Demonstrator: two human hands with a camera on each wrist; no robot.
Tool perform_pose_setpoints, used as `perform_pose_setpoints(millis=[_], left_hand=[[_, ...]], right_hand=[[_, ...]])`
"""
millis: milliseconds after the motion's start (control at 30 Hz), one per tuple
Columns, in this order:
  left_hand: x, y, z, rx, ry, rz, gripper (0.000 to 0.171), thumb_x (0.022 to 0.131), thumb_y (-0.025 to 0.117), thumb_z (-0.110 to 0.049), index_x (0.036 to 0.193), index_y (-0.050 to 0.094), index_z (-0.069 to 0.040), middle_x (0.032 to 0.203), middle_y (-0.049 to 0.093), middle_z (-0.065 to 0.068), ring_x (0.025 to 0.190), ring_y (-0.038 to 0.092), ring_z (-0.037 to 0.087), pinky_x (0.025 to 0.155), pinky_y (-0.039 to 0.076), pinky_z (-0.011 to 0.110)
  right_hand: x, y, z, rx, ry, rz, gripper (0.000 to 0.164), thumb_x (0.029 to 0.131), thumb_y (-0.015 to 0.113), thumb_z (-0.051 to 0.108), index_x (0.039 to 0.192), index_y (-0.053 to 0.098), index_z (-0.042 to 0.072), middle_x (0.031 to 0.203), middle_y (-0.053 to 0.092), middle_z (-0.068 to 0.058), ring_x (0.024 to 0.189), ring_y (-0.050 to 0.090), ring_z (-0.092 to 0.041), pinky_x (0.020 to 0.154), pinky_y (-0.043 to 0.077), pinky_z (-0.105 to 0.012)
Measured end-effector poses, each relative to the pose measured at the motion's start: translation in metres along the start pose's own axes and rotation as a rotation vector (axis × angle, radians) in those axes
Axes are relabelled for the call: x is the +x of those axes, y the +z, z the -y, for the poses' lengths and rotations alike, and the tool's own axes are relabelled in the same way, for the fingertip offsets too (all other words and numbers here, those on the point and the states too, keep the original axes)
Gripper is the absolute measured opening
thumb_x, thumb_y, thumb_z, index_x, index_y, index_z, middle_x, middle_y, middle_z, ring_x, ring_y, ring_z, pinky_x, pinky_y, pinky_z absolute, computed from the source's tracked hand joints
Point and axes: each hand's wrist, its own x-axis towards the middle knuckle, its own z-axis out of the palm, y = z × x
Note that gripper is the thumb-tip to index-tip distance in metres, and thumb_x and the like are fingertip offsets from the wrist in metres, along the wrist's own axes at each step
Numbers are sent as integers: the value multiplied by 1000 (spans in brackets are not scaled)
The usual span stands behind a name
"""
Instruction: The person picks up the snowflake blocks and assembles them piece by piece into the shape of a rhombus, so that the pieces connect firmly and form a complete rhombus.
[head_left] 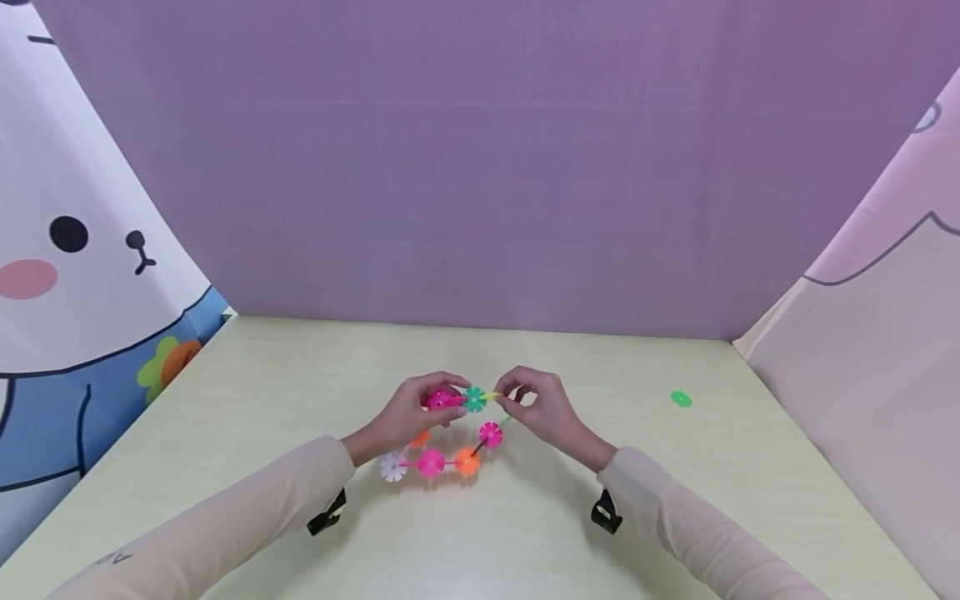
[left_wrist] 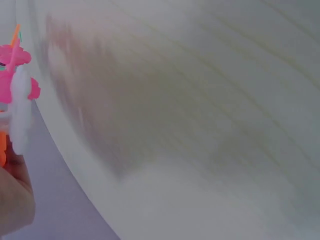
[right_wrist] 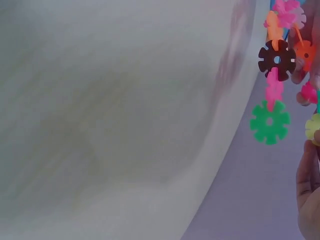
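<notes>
My left hand [head_left: 412, 408] pinches a pink notched disc [head_left: 444, 401] of a chain of interlocking plastic snowflake discs. A teal disc [head_left: 474, 399] joins it on the right. At that end sits a yellow disc [head_left: 491, 396], pinched between the thumb and fingers of my right hand [head_left: 543, 406]. Below the hands the rest of the chain bends round, with a white disc [head_left: 393, 467], an orange disc [head_left: 467, 462] and a pink disc [head_left: 491, 434]. In the right wrist view, a black disc [right_wrist: 277, 60] and a green disc [right_wrist: 270, 122] belong to the hanging part.
A loose green disc [head_left: 681, 399] lies on the pale wooden table [head_left: 600, 358], to the right of my hands. A purple panel [head_left: 480, 167] stands behind the table, with printed cloth on both sides. Black straps [head_left: 327, 513] hang at both wrists.
</notes>
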Motion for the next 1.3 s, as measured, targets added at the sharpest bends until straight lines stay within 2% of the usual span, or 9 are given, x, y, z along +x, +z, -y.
perform_pose_setpoints(millis=[233, 400, 500, 733, 1000, 1167, 1300], left_hand=[[-2, 0, 1, 52, -45, -12, 35, 83, 66, -22, 117, 59, -18, 100, 67, 16, 73, 61, 42, 68, 53, 48], [-3, 1, 0, 74, -55, -24, 34, 84, 65, -20, 118, 58, -17, 102, 66, 17, 72, 60, 42, 65, 53, 47], [-5, 2, -7, 76, -43, -35, 34, 85, 64, -15, 118, 58, -13, 103, 66, 16, 73, 59, 45, 61, 53, 45], [-12, 0, -24, 63, -19, -44, 34, 85, 63, -9, 119, 56, -7, 102, 63, 16, 73, 58, 48, 65, 53, 46], [-12, -2, -23, 67, -14, -61, 34, 85, 63, -9, 119, 57, -6, 100, 63, 15, 73, 58, 48, 67, 52, 50], [-12, -3, -23, 74, -24, -64, 34, 85, 63, -9, 119, 57, -7, 100, 63, 15, 74, 57, 48, 66, 52, 50], [-12, -3, -26, 83, -25, -73, 34, 85, 63, -9, 119, 57, -7, 100, 63, 15, 69, 59, 42, 65, 52, 49]], right_hand=[[2, -1, -2, -11, 35, 14, 12, 78, 69, 0, 87, 65, 6, 85, 67, -4, 76, 62, -13, 62, 53, -26], [-1, -6, -6, -31, 50, 31, 16, 78, 68, 0, 93, 64, 3, 89, 67, -8, 82, 64, -19, 63, 52, -28], [-3, -15, -11, -55, 69, 25, 17, 78, 68, -1, 94, 64, 2, 90, 66, -10, 83, 65, -22, 63, 52, -27], [-13, -45, -31, -125, 128, -6, 19, 76, 67, -4, 94, 63, 0, 90, 66, -10, 85, 64, -28, 62, 51, -25], [-33, -87, -59, -230, 196, -25, 21, 76, 66, -7, 95, 62, -4, 92, 65, -19, 85, 62, -33, 61, 50, -24], [-48, -112, -79, -314, 239, -50, 21, 75, 65, -9, 95, 61, -5, 92, 65, -20, 85, 62, -33, 61, 51, -22], [-59, -132, -91, -387, 253, -66, 21, 73, 66, -10, 93, 62, -5, 90, 65, -21, 84, 62, -35, 60, 51, -24]])
